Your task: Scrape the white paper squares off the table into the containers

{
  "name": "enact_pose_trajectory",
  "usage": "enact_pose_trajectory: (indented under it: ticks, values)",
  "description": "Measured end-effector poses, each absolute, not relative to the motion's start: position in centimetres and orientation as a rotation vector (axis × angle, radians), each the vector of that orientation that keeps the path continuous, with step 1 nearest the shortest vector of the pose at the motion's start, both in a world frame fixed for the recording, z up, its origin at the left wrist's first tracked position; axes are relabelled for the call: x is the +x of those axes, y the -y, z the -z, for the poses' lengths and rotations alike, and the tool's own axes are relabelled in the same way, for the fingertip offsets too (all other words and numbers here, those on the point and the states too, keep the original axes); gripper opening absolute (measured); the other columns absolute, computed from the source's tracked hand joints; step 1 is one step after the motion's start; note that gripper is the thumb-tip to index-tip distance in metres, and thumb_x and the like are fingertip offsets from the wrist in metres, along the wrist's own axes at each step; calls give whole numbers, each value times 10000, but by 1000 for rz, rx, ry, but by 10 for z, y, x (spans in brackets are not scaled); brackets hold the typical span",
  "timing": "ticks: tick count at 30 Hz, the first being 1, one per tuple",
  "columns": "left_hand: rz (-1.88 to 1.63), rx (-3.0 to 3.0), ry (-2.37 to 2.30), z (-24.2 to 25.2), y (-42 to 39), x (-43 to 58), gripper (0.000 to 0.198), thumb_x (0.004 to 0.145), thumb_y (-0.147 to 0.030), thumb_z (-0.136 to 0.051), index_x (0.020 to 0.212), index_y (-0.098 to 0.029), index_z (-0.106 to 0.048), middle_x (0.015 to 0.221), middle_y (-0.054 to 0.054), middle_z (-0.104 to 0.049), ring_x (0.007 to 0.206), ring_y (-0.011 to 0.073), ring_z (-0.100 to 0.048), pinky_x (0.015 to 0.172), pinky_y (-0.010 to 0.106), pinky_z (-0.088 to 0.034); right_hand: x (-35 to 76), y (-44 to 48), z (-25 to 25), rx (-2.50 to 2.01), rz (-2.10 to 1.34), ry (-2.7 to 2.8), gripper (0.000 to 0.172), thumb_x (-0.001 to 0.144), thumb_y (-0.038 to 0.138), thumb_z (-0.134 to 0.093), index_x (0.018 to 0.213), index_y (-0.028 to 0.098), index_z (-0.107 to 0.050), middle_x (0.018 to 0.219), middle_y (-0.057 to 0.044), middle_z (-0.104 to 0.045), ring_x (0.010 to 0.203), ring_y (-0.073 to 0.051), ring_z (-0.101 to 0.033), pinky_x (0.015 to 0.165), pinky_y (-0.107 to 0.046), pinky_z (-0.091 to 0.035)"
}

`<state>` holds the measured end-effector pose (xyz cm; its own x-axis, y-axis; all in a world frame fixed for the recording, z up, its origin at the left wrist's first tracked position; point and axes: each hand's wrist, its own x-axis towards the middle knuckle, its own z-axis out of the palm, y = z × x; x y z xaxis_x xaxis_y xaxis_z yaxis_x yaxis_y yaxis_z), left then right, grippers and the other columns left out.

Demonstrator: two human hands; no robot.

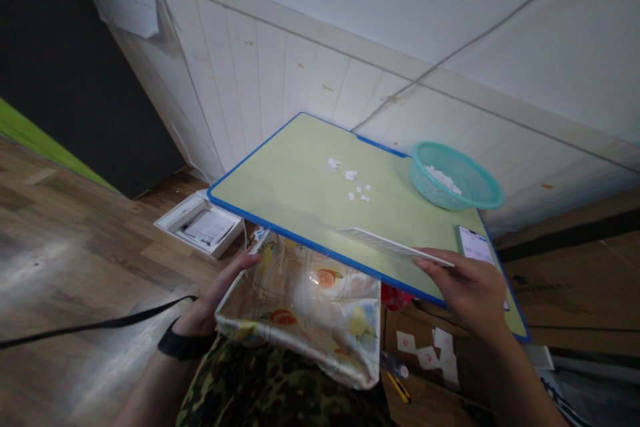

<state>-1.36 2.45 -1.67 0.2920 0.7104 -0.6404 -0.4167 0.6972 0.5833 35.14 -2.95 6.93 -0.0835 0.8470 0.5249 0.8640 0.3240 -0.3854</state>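
Note:
My right hand (470,283) pinches one end of a thin white sheet (395,245), seen almost edge-on above the front of the folding table (280,177). My left hand (230,273), with a black band at its wrist, grips the left rim of a shallow fruit-patterned bin (340,327). This bin lies against my camouflage-clad lap, under the table's front edge, and has a shiny surface inside. Small white paper pieces (350,175) are scattered over the middle of the tabletop. A turquoise plastic basket (480,187) at the back right holds more white pieces.
A phone (475,247) lies at the table's right side. On the floor at left stands an open white box (220,247) with papers. Below right are white cards (429,357) and a yellow cutter (399,387). A panelled wall (280,53) borders the table's far side.

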Motion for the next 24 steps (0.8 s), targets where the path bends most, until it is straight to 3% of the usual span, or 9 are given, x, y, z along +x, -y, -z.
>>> enact_pose_trajectory:
  ticks: [4, 13, 24]
  values:
    - [-753, 321, -1042, 14, -26, -12, 534, 761, -324, -724, 1278, -212, -657, 814, 64, -821, 723, 328, -765, 593, 381, -602, 353, 39, -71, -1486, -34, 1981, 149, 855, 211, -665, 944, 295, -751, 896, 41, -779, 726, -169, -749, 641, -236, -592]
    - [-779, 260, -1067, 5, -27, -11, 495, 726, -286, -737, 1205, -165, -700, 850, 88, -820, 784, 333, -761, 630, 381, -609, 337, 37, -79, -1481, -45, 1986, 146, 858, 215, -661, 942, 289, -755, 885, 32, -780, 736, -174, -751, 632, -237, -587]
    - [-823, 338, -1003, 10, -27, -17, 545, 752, -284, -739, 1275, -155, -656, 920, 92, -821, 849, 314, -755, 709, 355, -591, 322, 16, -71, -1428, -124, 1998, 171, 875, 196, -624, 948, 274, -758, 937, 15, -777, 805, -175, -750, 715, -253, -586]
